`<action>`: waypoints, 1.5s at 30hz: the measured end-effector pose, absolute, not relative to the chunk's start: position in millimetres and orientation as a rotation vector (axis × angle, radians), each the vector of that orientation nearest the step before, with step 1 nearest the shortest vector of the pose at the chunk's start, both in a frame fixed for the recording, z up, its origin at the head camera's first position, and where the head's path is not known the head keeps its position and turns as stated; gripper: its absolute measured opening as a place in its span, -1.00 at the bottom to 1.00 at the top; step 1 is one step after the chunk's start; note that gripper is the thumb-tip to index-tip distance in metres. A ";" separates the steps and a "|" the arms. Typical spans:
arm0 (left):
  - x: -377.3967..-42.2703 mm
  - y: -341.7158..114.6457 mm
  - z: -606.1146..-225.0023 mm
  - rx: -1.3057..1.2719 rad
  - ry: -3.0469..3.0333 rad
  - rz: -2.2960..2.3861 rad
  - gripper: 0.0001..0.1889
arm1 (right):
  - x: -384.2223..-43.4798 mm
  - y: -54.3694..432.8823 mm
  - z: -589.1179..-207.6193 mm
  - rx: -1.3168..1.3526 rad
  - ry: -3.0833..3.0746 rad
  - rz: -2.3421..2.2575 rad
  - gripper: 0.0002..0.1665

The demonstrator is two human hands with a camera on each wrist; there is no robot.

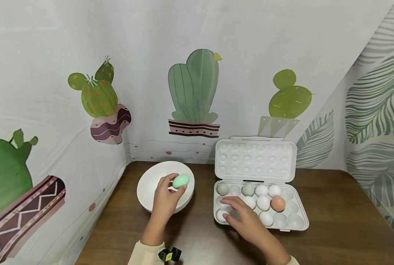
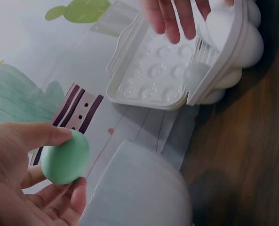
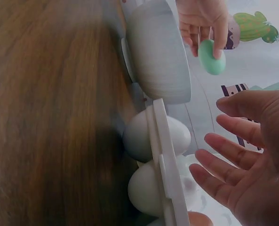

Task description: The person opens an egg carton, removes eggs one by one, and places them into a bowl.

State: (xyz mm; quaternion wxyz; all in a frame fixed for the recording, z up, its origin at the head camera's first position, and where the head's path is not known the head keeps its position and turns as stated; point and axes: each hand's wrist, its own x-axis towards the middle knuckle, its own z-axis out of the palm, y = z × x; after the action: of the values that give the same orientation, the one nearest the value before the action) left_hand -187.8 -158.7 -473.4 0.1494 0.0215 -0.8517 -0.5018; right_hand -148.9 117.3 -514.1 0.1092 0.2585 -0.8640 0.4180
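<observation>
My left hand [image 1: 166, 197] pinches a mint-green egg [image 1: 181, 181] between thumb and fingers, over the white bowl [image 1: 146, 186]. The left wrist view shows the green egg [image 2: 66, 157] beside the bowl's outer wall [image 2: 141, 188]. My right hand [image 1: 244, 221] hovers over the left part of a white egg carton [image 1: 302, 225], its fingers spread and nothing in them. In the carton sit several white eggs [image 1: 266, 218], pale grey-green eggs [image 1: 248, 189] and one brown egg [image 1: 277, 203]. The right hand [image 3: 252, 150] hides some of the carton's cups.
The carton's lid [image 1: 255, 159] stands raised at the back, near the cloth backdrop [image 1: 249, 44] printed with cactuses. Bowl and carton rest side by side on a dark wooden table [image 1: 336, 206]. A black strap device [image 1: 169, 254] sits on the left wrist.
</observation>
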 end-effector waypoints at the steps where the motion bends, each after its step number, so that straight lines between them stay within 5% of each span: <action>1: -188.0 -159.9 -473.4 0.067 -2.459 -1.423 -0.49 | -148.8 117.8 -514.6 0.757 -2.548 1.220 -0.54; 45: -193.2 -175.3 -490.7 -0.017 -2.954 -0.918 -0.56 | -149.6 113.2 -529.3 0.792 -2.551 0.964 -0.54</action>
State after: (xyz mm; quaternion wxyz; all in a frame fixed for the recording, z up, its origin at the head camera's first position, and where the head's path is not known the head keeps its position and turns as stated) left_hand -193.2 -175.3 -490.7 0.0239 -0.0056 -0.9546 -0.2967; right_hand -149.6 113.2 -529.3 0.1501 0.2756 -0.8881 0.3357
